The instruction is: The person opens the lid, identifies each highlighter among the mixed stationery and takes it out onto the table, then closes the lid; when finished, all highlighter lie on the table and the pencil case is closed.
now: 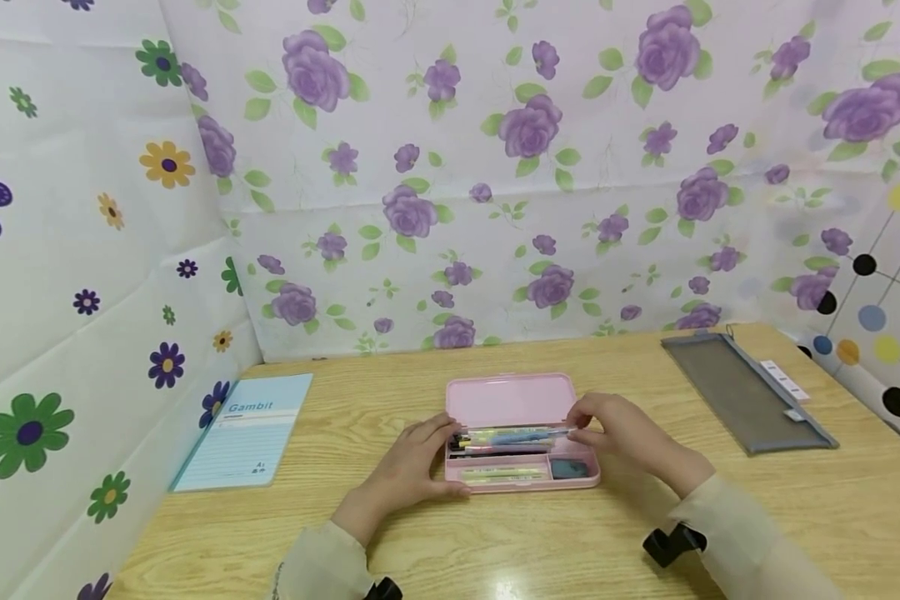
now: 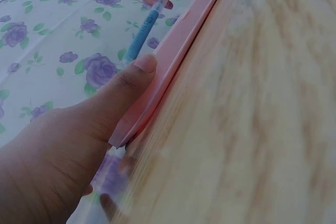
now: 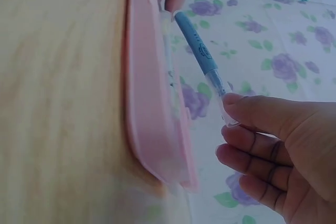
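Observation:
A pink pencil case (image 1: 510, 400) lies on the table with its lid folded back. My left hand (image 1: 411, 465) holds its left end, fingers toward the back and thumb along the front corner. Between thumb and fingertips, my right hand (image 1: 621, 429) pinches the clear end of a blue pen (image 3: 195, 43). The pen slants over the back compartment, its other end close to the left fingers in the head view. Several pens and pencils lie in that compartment. In the front are yellow pencils (image 1: 501, 474) and, at right, a dark blue-green block (image 1: 569, 469).
A light blue notebook (image 1: 243, 433) marked Gambit lies at the table's left. At the right are a grey mesh zip pouch (image 1: 742, 392) and a white strip (image 1: 784, 380). Flowered cloth (image 1: 435, 208) hangs behind the table.

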Motion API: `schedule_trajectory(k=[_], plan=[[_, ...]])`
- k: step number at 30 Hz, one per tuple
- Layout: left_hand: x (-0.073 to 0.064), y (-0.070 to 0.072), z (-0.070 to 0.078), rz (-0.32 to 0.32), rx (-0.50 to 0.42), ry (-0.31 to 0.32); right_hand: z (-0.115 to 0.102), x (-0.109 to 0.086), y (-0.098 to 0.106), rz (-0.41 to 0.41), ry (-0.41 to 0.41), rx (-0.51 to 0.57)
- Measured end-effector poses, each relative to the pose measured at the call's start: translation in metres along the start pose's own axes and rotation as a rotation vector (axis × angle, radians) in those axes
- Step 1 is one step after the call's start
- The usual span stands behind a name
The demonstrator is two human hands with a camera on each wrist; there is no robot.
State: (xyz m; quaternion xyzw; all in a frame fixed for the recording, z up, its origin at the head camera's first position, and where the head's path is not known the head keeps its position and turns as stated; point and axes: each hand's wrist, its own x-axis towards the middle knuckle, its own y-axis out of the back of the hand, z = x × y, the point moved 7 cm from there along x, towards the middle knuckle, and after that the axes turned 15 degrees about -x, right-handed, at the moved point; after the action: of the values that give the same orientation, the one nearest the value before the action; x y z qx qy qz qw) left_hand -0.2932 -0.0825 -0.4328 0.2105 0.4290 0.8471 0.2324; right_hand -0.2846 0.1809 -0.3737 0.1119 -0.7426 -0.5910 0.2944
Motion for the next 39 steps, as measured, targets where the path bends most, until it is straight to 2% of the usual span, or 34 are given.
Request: schedule_trajectory(k=[9,20,30,39], plan=[[0.000,0.000,0.000,0.004,0.006,-0.002,0.010,-0.002,0.023,-0.005,-0.027,-0.044],[-0.002,0.001,-0.001,0.003,-0.009,0.004,0.027,-0.011,0.038,-0.021,-0.064,-0.087],[0.000,-0.001,0.000,0.003,-0.006,-0.009,0.050,-0.033,0.043,-0.021,-0.102,-0.047],[0.000,0.000,-0.001,0.012,0.004,-0.016,0.068,-0.049,0.048,-0.034,-0.158,-0.075]])
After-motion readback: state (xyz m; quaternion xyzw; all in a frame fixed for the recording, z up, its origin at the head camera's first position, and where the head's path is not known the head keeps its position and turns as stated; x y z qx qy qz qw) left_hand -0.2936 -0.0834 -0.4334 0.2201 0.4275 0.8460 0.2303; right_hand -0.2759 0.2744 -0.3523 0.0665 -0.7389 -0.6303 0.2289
